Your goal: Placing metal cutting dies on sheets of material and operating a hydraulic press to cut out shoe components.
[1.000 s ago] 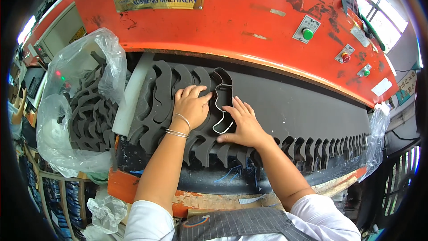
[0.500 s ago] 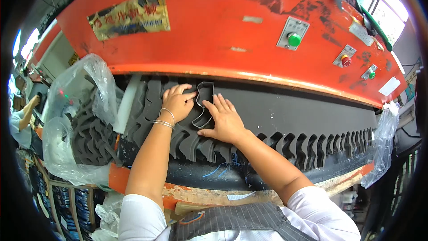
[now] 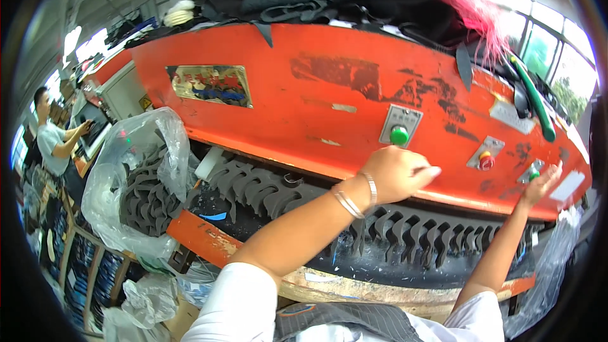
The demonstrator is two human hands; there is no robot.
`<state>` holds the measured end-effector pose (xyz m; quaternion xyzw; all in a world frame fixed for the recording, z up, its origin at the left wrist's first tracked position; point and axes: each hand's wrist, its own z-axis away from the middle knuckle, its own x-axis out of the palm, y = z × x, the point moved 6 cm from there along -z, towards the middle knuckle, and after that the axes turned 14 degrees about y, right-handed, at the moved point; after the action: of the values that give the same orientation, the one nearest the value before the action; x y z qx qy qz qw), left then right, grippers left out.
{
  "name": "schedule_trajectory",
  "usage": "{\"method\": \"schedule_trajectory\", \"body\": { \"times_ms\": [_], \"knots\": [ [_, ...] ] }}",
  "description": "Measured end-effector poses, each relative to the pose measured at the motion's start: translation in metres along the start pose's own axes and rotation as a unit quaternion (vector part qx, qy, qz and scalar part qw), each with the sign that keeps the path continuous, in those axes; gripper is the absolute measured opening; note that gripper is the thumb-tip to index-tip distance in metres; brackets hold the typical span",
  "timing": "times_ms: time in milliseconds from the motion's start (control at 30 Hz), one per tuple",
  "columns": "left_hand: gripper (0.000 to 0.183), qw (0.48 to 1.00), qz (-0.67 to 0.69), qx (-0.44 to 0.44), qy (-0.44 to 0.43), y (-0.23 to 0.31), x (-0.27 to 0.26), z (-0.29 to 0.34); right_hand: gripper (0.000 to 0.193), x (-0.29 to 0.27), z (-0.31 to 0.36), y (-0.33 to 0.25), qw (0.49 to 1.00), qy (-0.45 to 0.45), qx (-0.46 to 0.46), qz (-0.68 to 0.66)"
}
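My left hand [image 3: 398, 173] is raised in front of the orange press head [image 3: 304, 95], fingers curled, just below a green push button [image 3: 399, 135]; it holds nothing. My right hand [image 3: 539, 185] reaches up to the far right, its fingertips at a second small green button [image 3: 533, 174]. A red button [image 3: 486, 162] sits between the two. Below my arms lies the dark foam sheet [image 3: 266, 193] with curved cut-outs. The metal cutting die [image 3: 292, 180] rests on it under the press head, mostly hidden.
A clear plastic bag [image 3: 136, 183] full of dark foam offcuts hangs at the left. Dark material, a pink feathery thing [image 3: 472, 6] and a green hose [image 3: 535, 104] lie on top of the machine. Another person [image 3: 54, 139] stands at a machine far left.
Both hands left the cutting die and foam sheet and rose to the buttons on the press front. The view tilted upward, showing the top of the machine.
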<state>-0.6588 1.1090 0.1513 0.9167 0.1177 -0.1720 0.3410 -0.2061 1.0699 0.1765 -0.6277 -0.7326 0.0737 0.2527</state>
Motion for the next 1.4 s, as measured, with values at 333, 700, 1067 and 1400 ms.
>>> {"method": "schedule_trajectory", "body": {
  "times_ms": [333, 700, 1067, 1400],
  "knots": [
    [0.040, 0.994, -0.064, -0.084, 0.016, -0.028, 0.024, 0.024, 0.056, 0.033, 0.004, 0.037, 0.996, 0.050, -0.001, 0.068],
    [0.021, 0.902, -0.215, -0.367, -0.074, -0.056, -0.084, 0.272, 0.048, 0.019, 0.013, 0.012, 0.998, -0.023, 0.041, 0.051],
    [0.028, 0.906, -0.339, -0.249, -0.050, 0.013, -0.074, 0.274, 0.048, -0.129, 0.256, -0.302, 0.671, -0.677, -0.022, -0.302],
    [0.024, 0.933, -0.340, -0.114, 0.035, 0.017, -0.072, 0.293, 0.048, -0.187, 0.308, -0.311, 0.628, -0.740, -0.198, -0.135]
  ]
}}
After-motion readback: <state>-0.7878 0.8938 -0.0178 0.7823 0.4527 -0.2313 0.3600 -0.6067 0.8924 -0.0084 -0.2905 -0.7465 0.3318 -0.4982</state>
